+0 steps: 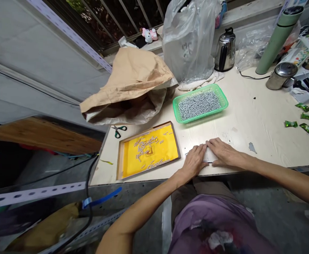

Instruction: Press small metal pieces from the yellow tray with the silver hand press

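My left hand (196, 158) and my right hand (221, 151) rest near the table's front edge, on either side of a small flat whitish piece (209, 156). The fingers of both hands are pressed together on its sides, their tips nearly meeting at the top. To the left of my hands lies a shallow tray (119, 160) lined in yellow, with several small metal pins (146, 143) scattered in it. Behind my hands a green plastic basket (200, 117) holds a heap of similar metal pieces (199, 104).
A brown paper bag (135, 77), scissors (119, 131), a plastic bag (190, 46) and a steel kettle (225, 49) stand or lie farther back. At the right are a green bottle (278, 42), a steel cup (281, 76) and green wrapped sweets (307, 116).
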